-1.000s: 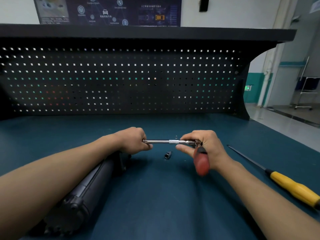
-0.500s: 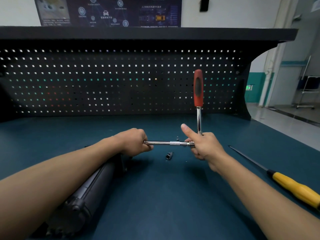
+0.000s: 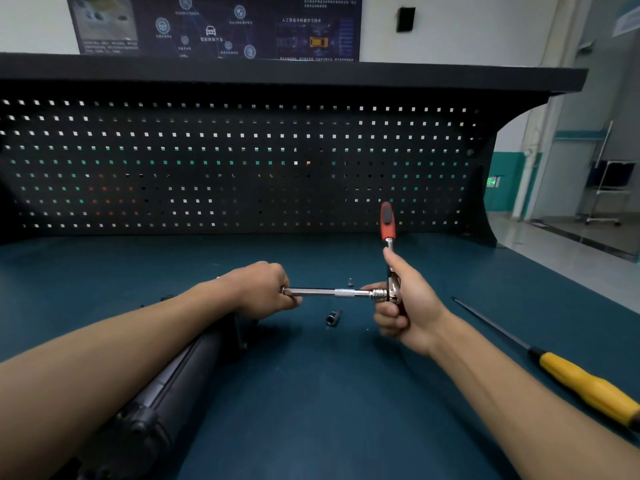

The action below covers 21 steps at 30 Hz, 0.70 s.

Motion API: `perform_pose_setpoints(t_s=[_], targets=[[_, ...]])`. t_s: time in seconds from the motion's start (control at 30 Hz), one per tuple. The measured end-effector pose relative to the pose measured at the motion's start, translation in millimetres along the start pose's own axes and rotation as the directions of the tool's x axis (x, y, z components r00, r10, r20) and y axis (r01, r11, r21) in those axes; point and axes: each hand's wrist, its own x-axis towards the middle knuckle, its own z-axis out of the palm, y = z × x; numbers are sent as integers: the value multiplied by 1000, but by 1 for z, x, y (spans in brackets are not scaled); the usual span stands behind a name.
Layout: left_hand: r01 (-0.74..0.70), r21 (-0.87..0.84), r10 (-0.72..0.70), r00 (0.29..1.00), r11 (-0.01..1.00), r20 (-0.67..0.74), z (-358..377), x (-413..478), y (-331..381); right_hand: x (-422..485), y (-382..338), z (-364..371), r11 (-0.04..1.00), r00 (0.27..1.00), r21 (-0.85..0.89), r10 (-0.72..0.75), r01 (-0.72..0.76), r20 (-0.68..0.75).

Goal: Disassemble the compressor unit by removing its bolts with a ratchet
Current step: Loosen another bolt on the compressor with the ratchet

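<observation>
— Where is the compressor (image 3: 173, 393)?
— On the bench (image 3: 311, 410), a black cylinder lying slantwise from the near left corner up to just under the left grip (image 3: 266, 289). The left forearm crosses above it.
— And the grips?
— The left grip is closed round the left end of the bar (image 3: 322, 292). The right grip (image 3: 408, 306) is closed round the head of the ratchet (image 3: 388, 223), thumb up along the shank, red handle standing past it.
— Is the bar on a bolt?
— Cannot tell; that end is hidden in the fist. The bar runs level between the grips.
— Anything loose?
— A socket (image 3: 333, 318) lies below the bar, a small bolt (image 3: 350, 281) just beyond it, and a screwdriver (image 3: 581, 382) well to the right.
</observation>
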Motion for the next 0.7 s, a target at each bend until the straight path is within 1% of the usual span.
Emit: perform_pose_setpoints(t_s=[0.07, 0.17, 0.3, 0.43, 0.57, 0.7], targets=[[-6, -3, 5, 1000, 1000, -6, 1, 0, -1, 1, -1, 0, 999, 999, 38, 4, -5, 35], [-3, -4, 3, 1000, 1000, -7, 1, 1, -2, 3, 1, -1, 999, 1000, 38, -1, -1, 28], [7, -7, -7, 1000, 1000, -9, 2, 2, -2, 6, 2, -4, 996, 998, -73, -55, 56, 2], [14, -12, -14, 1000, 1000, -14, 1, 1, -1, 6, 1, -7, 964, 980, -179, -197, 195, 8], [12, 8, -12, 1000, 1000, -3, 0, 1, -1, 6, 4, -12, 865, 924, -338, -381, 371, 38], [15, 12, -15, 1000, 1000, -16, 0, 1, -1, 8, 6, -8, 804, 854, -329, -520, 495, 13]])
